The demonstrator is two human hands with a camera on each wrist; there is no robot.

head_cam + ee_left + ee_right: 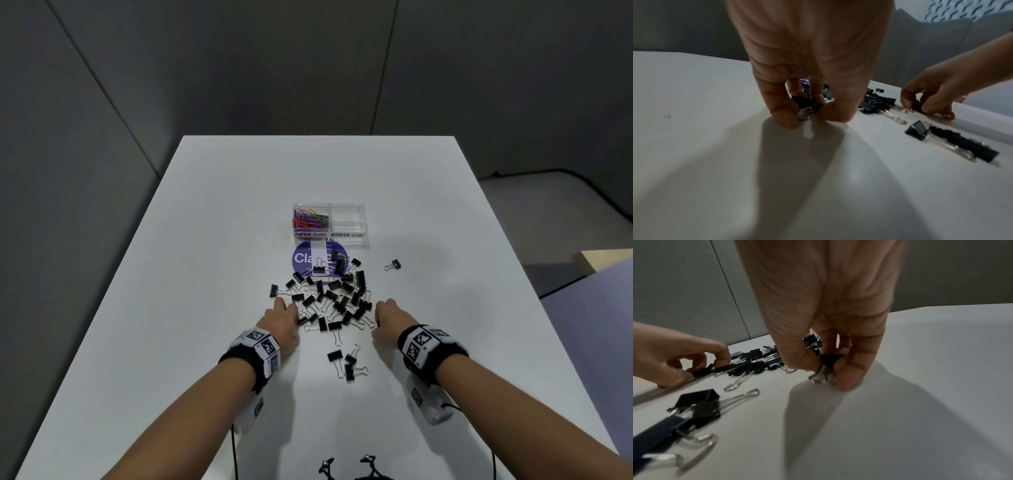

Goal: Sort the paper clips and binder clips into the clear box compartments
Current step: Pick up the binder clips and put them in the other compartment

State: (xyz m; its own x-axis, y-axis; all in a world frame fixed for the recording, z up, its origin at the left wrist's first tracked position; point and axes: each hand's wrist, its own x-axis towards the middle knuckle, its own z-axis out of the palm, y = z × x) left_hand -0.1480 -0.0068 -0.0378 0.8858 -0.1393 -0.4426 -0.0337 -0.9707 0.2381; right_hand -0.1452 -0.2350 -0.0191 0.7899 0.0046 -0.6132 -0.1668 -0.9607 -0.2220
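So there's a white table [205, 240] with a clear box [330, 224] sitting toward the middle, two compartments with handwritten labels. The left one, marked PAPER CLIPS, holds a bunch of colored paper clips [310, 219]; the right one, marked BINDER CLIPS, looks empty. Just in front of the box is a purple round sticker [303, 257], and a big pile of black binder clips [329, 298] spreads from it back toward the person, some lying on the sticker itself. One stray binder clip [393, 265] sits off to the right of the pile, and a little cluster of three [346, 363] lies nearer, between the wrists. Both hands are down at the near edge of the pile. The left hand [282, 317] has its fingers and thumb curled around a binder clip [807, 105] right at the tabletop. The right hand [388, 317] is pinching another binder clip [828, 365] between thumb and fingers, wire handles pointing down at the table.
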